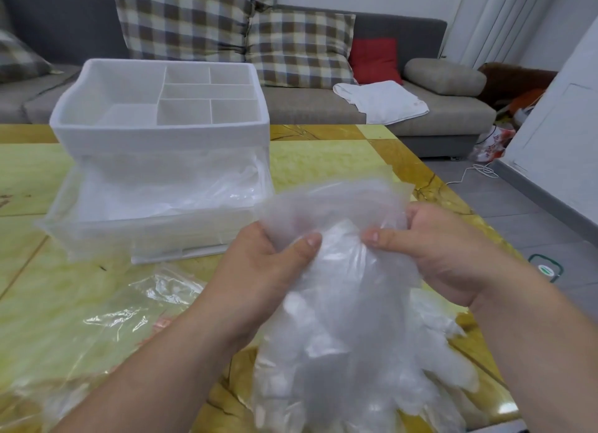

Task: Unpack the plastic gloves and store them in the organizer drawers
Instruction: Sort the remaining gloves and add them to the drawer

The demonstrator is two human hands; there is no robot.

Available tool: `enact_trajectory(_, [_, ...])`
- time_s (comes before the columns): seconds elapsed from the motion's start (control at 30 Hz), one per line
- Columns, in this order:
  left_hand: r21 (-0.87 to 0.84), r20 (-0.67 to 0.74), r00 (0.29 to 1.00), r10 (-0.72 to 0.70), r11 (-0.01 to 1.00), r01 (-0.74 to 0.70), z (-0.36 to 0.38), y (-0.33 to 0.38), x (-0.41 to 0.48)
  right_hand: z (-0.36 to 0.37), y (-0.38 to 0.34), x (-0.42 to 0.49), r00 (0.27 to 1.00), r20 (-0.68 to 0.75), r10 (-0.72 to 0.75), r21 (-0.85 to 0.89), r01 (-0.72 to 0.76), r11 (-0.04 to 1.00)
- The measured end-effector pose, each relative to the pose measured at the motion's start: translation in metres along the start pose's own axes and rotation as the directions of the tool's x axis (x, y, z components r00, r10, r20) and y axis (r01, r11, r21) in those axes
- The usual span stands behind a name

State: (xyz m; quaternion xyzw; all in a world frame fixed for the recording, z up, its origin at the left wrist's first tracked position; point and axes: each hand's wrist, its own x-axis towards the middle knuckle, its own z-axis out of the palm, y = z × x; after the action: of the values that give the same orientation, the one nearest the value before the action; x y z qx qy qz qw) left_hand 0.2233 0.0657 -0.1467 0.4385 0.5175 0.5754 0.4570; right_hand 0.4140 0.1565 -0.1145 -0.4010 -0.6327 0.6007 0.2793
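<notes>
So, from the head camera, both hands are in front of the organizer, a bit to its right. The left hand has its fingers curled and its thumb pressed down. It pinches the top of a bunch of plastic gloves. The right hand does the same just beside it, with its thumb on top and its fingers tucked behind the thin plastic. The two thumbs are near each other but do not touch. The gloves hang down from the hands, and their finger parts spread out over the table. The organizer is white, with small boxes on top. Its bottom drawer is pulled out, and some clear plastic lies inside it. A crinkly clear bag lies flat on the table in front of the organizer, left of the hands.
</notes>
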Motion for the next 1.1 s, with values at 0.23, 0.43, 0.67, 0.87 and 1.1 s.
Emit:
enact_trajectory(0.23, [0.067, 0.067, 0.989, -0.128, 0.99, 0.124, -0.002, 0.001, -0.003, -0.007, 0.0, 0.005, 0.994, -0.088, 0.06, 0.124, -0.049, 0.991])
enact_trajectory(0.43, [0.113, 0.095, 0.986, -0.134, 0.986, 0.123, -0.005, 0.004, -0.005, -0.009, 0.001, 0.005, 0.967, -0.159, 0.198, 0.235, -0.158, 0.959])
enact_trajectory(0.67, [0.355, 0.173, 0.965, -0.198, 0.926, 0.126, -0.012, 0.01, -0.008, -0.012, -0.005, 0.002, 0.926, -0.302, 0.226, 0.264, -0.147, 0.953])
enact_trajectory(0.87, [0.738, -0.093, 0.995, -0.036, 0.668, 0.093, -0.013, 0.012, -0.017, -0.027, -0.017, -0.007, 0.859, -0.501, 0.106, 0.204, -0.002, 0.979])
enact_trajectory(1.1, [0.036, 0.007, 0.974, -0.227, 0.973, 0.227, 0.044, 0.07, -0.018, 0.002, -0.033, -0.035, 0.771, -0.479, -0.419, -0.396, 0.236, 0.887])
